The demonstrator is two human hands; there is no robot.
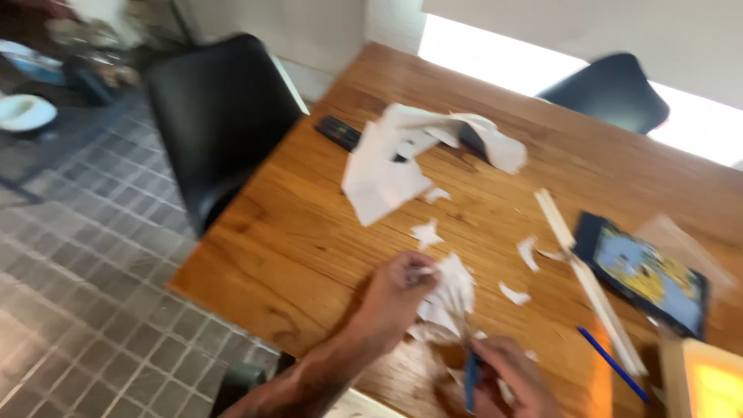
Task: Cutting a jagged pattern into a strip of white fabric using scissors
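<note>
Two hands work over your long wooden table [325,224] — your left hand [398,290] pinches the folded white paper piece [449,298] steady while your right hand [515,379] grips blue-handled scissors [470,379] beneath it — white scraps [427,232] scattered nearby.

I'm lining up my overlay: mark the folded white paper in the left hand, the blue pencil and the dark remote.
folded white paper [449,298], head view, middle of its folds
blue pencil [611,362], head view, mid-shaft
dark remote [339,132], head view, its top face
</note>
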